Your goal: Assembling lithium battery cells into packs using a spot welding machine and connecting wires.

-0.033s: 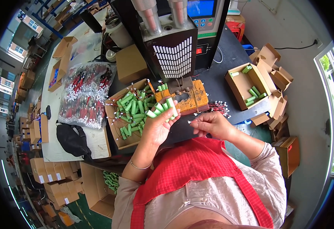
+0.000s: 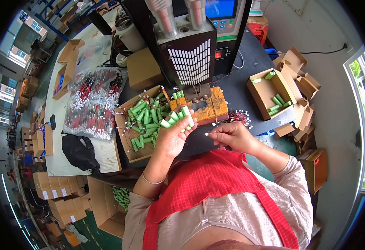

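Several green cylindrical battery cells [image 2: 175, 118] with pale ends lie in my left hand [image 2: 170, 139], its fingers wrapped around them. To its right, my right hand [image 2: 233, 137] is closed in a pinch, with a small white piece [image 2: 207, 134] at its fingertips. That piece resembles a wire connector; any lead on it is hidden by the fingers. Just beyond both hands is an orange, worn fixture block [image 2: 214, 105] under the machine head. A cardboard box of green cells with wires [image 2: 144, 125] stands left of my left hand. Red and black wires with white connectors [image 2: 240, 118] lie beyond my right hand.
The black machine [image 2: 187, 58] with a slotted cover rises at the back. An open box [image 2: 261, 109] holding several green cells sits at right. At left are a plastic bag of leads [image 2: 93, 104], a closed carton [image 2: 143, 69] and a black pouch [image 2: 79, 152].
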Motion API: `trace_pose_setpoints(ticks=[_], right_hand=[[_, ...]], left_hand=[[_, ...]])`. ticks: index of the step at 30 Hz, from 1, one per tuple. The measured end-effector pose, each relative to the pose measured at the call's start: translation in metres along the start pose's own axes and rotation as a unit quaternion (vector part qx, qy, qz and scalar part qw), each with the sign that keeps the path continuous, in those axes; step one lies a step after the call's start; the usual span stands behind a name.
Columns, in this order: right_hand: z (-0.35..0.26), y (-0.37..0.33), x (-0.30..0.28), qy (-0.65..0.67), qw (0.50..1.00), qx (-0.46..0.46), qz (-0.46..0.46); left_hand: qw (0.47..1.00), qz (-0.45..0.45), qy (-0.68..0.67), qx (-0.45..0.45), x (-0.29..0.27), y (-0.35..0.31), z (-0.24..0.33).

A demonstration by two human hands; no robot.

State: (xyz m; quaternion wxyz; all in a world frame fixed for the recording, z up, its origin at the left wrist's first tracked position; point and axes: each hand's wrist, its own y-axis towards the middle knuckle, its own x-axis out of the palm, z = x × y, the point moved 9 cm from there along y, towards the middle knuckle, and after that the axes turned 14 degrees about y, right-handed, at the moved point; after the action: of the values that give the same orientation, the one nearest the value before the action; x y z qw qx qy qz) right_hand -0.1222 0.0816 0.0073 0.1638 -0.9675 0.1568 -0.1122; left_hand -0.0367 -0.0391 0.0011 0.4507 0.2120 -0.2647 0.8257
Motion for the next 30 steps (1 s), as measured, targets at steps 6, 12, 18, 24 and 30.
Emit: trace_pose_setpoints(ticks=[6,12,18,24,30], right_hand=[[-0.056,-0.02,0.024,-0.267,0.867,-0.417,-0.056],[-0.068,-0.004,0.009,-0.32,0.841,-0.422,0.111],[-0.053,0.024,-0.017,-0.149,0.911,-0.342,0.178],[-0.05,0.027,-0.02,-0.116,0.913,-0.334,0.201],[-0.056,0.025,-0.015,-0.127,0.904,-0.357,0.2]], left_hand=[[0.975,0.044,0.204,0.076,-0.006,0.012,0.017],[0.836,0.093,0.498,0.212,0.014,0.012,0.041],[0.75,0.105,0.549,0.355,0.024,0.014,0.046],[0.749,0.117,0.561,0.332,0.025,0.015,0.046],[0.735,0.125,0.58,0.327,0.028,0.014,0.047]])
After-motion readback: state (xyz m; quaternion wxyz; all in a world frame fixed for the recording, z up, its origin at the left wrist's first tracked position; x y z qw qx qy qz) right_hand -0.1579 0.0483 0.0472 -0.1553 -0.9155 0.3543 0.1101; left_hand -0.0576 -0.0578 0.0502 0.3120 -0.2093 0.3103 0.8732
